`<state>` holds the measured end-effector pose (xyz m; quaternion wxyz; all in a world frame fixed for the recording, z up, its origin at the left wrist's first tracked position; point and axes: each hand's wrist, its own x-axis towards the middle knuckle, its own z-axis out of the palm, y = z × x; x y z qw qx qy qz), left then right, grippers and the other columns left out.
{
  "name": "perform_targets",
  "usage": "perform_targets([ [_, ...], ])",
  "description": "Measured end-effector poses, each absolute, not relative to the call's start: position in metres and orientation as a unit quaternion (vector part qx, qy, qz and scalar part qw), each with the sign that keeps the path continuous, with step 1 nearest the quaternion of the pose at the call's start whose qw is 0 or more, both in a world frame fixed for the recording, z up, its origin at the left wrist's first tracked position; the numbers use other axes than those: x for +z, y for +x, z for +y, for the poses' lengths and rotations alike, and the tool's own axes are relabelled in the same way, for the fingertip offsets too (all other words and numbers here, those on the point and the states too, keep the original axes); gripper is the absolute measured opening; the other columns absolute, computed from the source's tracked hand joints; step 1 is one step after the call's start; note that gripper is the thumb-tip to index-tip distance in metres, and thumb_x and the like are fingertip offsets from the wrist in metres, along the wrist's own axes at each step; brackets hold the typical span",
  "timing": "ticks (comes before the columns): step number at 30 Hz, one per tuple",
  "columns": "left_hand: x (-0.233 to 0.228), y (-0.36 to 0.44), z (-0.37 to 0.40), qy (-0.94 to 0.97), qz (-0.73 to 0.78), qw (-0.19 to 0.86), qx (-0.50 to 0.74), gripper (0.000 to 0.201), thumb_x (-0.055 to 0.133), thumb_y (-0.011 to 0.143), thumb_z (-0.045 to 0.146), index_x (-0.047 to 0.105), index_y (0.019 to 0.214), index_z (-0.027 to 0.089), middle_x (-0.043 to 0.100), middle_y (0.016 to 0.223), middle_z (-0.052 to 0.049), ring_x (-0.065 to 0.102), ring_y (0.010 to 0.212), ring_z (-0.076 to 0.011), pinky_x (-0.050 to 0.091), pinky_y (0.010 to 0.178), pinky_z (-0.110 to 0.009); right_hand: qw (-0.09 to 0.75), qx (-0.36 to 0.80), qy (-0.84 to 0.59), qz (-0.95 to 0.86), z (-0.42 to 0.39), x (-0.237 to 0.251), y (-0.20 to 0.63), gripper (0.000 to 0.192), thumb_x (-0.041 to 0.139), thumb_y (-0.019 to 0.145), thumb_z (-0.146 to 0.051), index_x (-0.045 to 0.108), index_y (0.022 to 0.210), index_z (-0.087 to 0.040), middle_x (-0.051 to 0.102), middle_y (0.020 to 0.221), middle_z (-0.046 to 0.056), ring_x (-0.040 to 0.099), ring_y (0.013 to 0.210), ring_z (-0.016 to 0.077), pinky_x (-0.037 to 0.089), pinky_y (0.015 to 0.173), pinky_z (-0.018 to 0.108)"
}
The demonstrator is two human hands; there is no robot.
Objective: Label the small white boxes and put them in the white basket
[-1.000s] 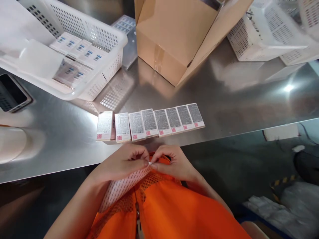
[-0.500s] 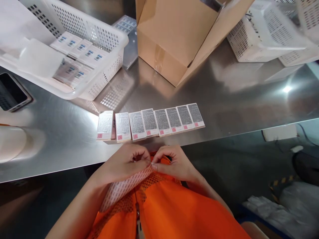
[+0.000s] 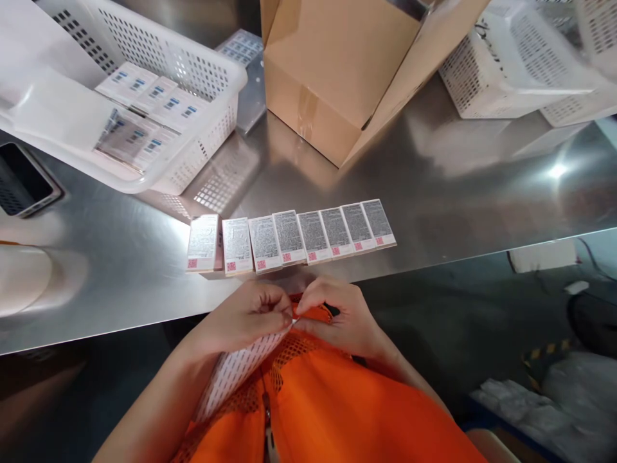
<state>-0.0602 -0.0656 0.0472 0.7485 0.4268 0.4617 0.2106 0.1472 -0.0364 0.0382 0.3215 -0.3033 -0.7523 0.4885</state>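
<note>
My left hand (image 3: 245,318) grips a white sheet of small stickers (image 3: 236,370) that hangs down over my orange vest. My right hand (image 3: 340,315) pinches a sticker at the sheet's top edge, fingertips touching those of the left hand. Just beyond both hands, a row of several small white cartons (image 3: 289,241) lies side by side near the front edge of the steel table (image 3: 457,206), printed faces up with a red square code at each near end.
A white perforated basket (image 3: 159,51) with more cartons stands at the back left. An open cardboard box (image 3: 337,71) sits at the back centre, white baskets (image 3: 520,64) at the back right. A dark device (image 3: 24,180) lies at the left edge.
My right hand's fingers have risen slightly at the sheet's top edge. The sheet has shifted a little in my left hand. The cartons have not moved.
</note>
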Motion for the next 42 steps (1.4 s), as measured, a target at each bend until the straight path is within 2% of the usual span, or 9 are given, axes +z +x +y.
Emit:
perform_targets([
  [7,0.045,-0.058,-0.067,0.412,0.459,0.758,0.211,0.019,0.059,0.078,0.024,0.05,0.063,0.017,0.042,0.058,0.006,0.031,0.055,-0.009,0.02,0.053,-0.027,0.336,0.302,-0.215,-0.866,-0.036,0.037,0.155,0.009,0.066,0.09,-0.016,0.07,0.092,-0.024,0.071,0.087,0.0,0.064,0.08,0.013,0.045,0.083,0.035],
  [11,0.046,-0.058,-0.065,0.416,0.463,0.754,0.21,0.017,0.058,0.079,0.024,0.051,0.065,0.017,0.043,0.059,0.005,0.031,0.055,-0.0088,0.02,0.052,-0.027,0.294,0.284,-0.215,-0.887,-0.039,0.038,0.162,0.019,0.063,0.09,-0.013,0.069,0.099,-0.029,0.073,0.088,-0.002,0.063,0.08,0.0138,0.043,0.086,0.037],
  [19,0.05,-0.053,-0.065,0.437,0.484,0.736,0.184,0.017,0.055,0.078,0.021,0.048,0.063,0.018,0.041,0.06,0.006,0.03,0.056,-0.0091,0.02,0.052,-0.027,0.292,0.468,-0.301,-0.778,-0.041,0.045,0.161,0.002,0.074,0.084,-0.025,0.072,0.085,-0.026,0.071,0.09,0.003,0.065,0.086,0.0189,0.047,0.084,0.038],
  [23,0.051,-0.053,-0.064,0.461,0.502,0.713,0.162,0.013,0.051,0.077,0.02,0.051,0.065,0.017,0.042,0.06,0.006,0.032,0.057,-0.0099,0.021,0.053,-0.027,0.274,0.613,-0.372,-0.641,-0.047,0.04,0.154,0.004,0.075,0.082,-0.026,0.072,0.081,-0.022,0.068,0.088,0.004,0.065,0.086,0.0179,0.05,0.082,0.032],
  [27,0.046,-0.054,-0.066,0.464,0.497,0.714,0.168,0.016,0.051,0.078,0.02,0.045,0.063,0.019,0.041,0.061,0.006,0.031,0.058,-0.0104,0.022,0.054,-0.027,0.311,0.665,-0.413,-0.539,-0.051,0.033,0.151,0.011,0.073,0.082,-0.031,0.07,0.077,-0.022,0.065,0.084,0.002,0.063,0.082,0.0164,0.049,0.078,0.029],
  [30,0.041,-0.055,-0.069,0.466,0.503,0.712,0.153,0.019,0.053,0.082,0.026,0.046,0.066,0.019,0.037,0.06,0.006,0.03,0.058,-0.0109,0.021,0.054,-0.027,0.365,0.609,-0.487,-0.509,-0.038,0.032,0.162,0.02,0.071,0.082,-0.04,0.068,0.077,-0.021,0.065,0.077,0.001,0.06,0.073,0.0153,0.049,0.069,0.027],
  [33,0.037,-0.056,-0.07,0.489,0.51,0.695,0.135,0.022,0.054,0.084,0.033,0.052,0.068,0.018,0.042,0.062,0.004,0.036,0.06,-0.0123,0.024,0.055,-0.027,0.414,0.445,-0.603,-0.516,-0.009,0.036,0.188,0.026,0.069,0.08,-0.045,0.069,0.078,-0.02,0.067,0.076,0.002,0.059,0.07,0.0159,0.049,0.068,0.028],
  [36,0.034,-0.056,-0.069,0.508,0.504,0.688,0.123,0.026,0.053,0.086,0.036,0.052,0.068,0.018,0.043,0.062,0.004,0.037,0.06,-0.0128,0.024,0.055,-0.027,0.358,0.328,-0.676,-0.554,0.024,0.041,0.217,0.03,0.065,0.081,-0.047,0.072,0.082,-0.018,0.07,0.078,0.004,0.062,0.072,0.0175,0.048,0.07,0.029],
  [42,0.03,-0.054,-0.07,0.513,0.501,0.688,0.108,0.03,0.05,0.089,0.041,0.052,0.069,0.018,0.04,0.063,0.004,0.034,0.059,-0.0124,0.022,0.055,-0.027,0.235,0.328,-0.671,-0.622,0.053,0.038,0.231,0.032,0.064,0.078,-0.046,0.071,0.067,-0.017,0.063,0.06,0.0,0.055,0.059,0.0147,0.039,0.059,0.026],
])
